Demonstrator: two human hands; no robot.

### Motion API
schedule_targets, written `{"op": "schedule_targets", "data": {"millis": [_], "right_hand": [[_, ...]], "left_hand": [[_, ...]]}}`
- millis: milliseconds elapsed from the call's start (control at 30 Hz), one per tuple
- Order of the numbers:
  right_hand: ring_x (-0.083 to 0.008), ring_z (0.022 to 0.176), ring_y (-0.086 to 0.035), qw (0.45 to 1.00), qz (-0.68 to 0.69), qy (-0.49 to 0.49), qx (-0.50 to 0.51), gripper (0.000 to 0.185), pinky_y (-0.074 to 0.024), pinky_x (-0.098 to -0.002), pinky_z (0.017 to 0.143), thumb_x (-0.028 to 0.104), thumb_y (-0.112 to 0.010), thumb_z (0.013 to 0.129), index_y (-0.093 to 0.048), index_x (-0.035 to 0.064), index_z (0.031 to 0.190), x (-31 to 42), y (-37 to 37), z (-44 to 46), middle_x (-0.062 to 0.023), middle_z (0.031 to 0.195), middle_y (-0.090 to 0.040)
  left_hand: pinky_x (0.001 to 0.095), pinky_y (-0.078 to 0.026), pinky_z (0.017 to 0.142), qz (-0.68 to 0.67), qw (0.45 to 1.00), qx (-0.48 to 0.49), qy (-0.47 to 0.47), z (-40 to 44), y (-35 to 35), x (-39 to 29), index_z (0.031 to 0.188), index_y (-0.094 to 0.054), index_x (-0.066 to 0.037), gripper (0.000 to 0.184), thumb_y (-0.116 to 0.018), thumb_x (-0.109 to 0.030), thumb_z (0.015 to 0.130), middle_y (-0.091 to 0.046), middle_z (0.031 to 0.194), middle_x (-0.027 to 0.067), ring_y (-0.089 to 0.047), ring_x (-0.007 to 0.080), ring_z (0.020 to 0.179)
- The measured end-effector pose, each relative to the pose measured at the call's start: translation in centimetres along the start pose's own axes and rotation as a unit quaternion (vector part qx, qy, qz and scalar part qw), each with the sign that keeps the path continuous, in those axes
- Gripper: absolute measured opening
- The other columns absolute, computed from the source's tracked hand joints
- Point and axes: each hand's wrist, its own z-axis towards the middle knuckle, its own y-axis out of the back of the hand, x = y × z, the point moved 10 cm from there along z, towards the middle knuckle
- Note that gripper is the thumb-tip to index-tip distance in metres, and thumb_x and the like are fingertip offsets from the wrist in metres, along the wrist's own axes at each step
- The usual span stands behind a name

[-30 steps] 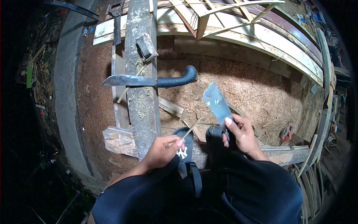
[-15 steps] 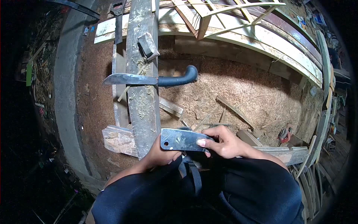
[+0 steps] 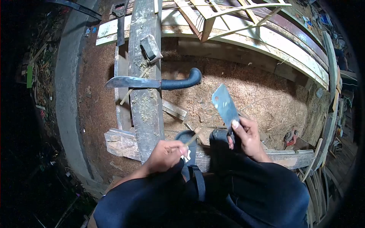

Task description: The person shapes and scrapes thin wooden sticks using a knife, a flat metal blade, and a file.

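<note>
My left hand [image 3: 165, 155] pinches a thin wooden stick [image 3: 194, 137] that points up and to the right. In my right hand [image 3: 248, 137] is a broad cleaver [image 3: 226, 105], its blade tilted up and away, apart from the stick. The cleaver's handle is mostly hidden by my fingers. Beyond my left hand, a machete [image 3: 136, 82] with a curved black handle lies across a grey wooden beam [image 3: 146, 108] strewn with shavings. A block wrapped with a dark band [image 3: 151, 48] rests on the same beam.
A handsaw [image 3: 120, 28] lies at the upper left. Pale boards [image 3: 243, 37] and a wooden frame [image 3: 207, 26] span the top. Red-handled pliers or clippers [image 3: 291, 138] sit on the shavings at right. A wood block [image 3: 122, 143] is beside the beam.
The cleaver has swung up and to the right, away from my left hand, which it partly covered half a second ago. Small chips now show in the air over the shavings.
</note>
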Motion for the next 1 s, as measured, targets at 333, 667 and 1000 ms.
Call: {"op": "schedule_targets", "data": {"millis": [333, 667, 1000], "right_hand": [[-0.0087, 0.060, -0.057, 0.933, -0.208, -0.094, 0.279, 0.029, -0.0459, -0.0290, 0.058, 0.026, -0.058, 0.102, -0.068, -0.0011, 0.098, -1.6, -8.3, -0.7, -0.0013, 0.065, -0.062], [-0.0104, 0.055, -0.058, 0.994, -0.090, -0.024, 0.054, 0.024, -0.0457, -0.0252, 0.050, 0.020, -0.057, 0.101, -0.066, -0.0024, 0.102, -0.5, -2.7, 0.3, -0.0033, 0.066, -0.061], [-0.0087, 0.061, -0.059, 0.938, -0.225, -0.052, 0.259, 0.027, -0.0467, -0.0285, 0.059, 0.023, -0.058, 0.102, -0.066, -0.0026, 0.102, -1.8, -6.6, -0.7, -0.0027, 0.067, -0.062]], "left_hand": [[0.0292, -0.050, 0.084, 0.197, 0.967, -0.035, -0.159, 1.2, 0.6, -0.8, 0.117, -0.063, 0.002, 0.034, -0.065, 0.001, 0.083, -0.069, 0.103, 0.0041, -0.062, 0.0110, 0.095], [0.0213, -0.027, 0.045, -0.043, 0.998, 0.001, -0.039, 0.6, -0.3, -0.4, 0.088, -0.064, 0.001, 0.025, -0.052, -0.014, 0.103, -0.048, 0.059, -0.0054, -0.036, 0.0002, 0.048], [0.0222, -0.036, 0.049, 0.026, 0.999, -0.020, -0.025, 1.6, -0.3, -0.1, 0.087, -0.065, 0.000, 0.008, -0.060, -0.003, 0.092, -0.054, 0.061, -0.0036, -0.048, 0.0036, 0.054]]}}
